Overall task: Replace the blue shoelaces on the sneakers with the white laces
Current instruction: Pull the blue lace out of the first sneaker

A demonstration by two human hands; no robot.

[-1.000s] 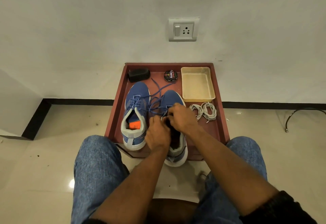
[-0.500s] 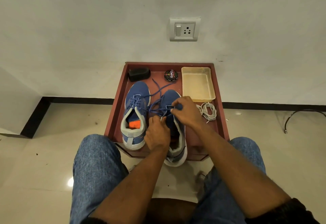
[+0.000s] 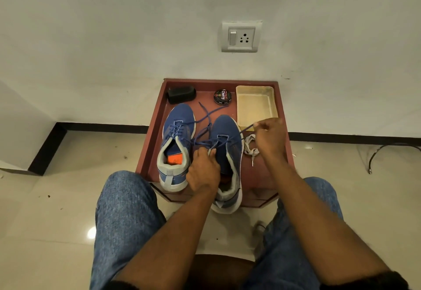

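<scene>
right hand (image 3: 270,139) pinches the blue lace (image 3: 247,128) taut beside the right sneaker (image 3: 227,148), left hand (image 3: 202,171) gripping its tongue.

The wall (image 3: 114,27) was plain and pale. A grey switch and socket plate (image 3: 241,37) sat on it. A black strip (image 3: 102,127) ran along the bottom of the wall. The floor (image 3: 45,210) was shiny, pale tile with a few dark specks. A bright spot of light (image 3: 91,232) shone on it. A thin black cable (image 3: 387,150) lay on the floor at the right.
</scene>
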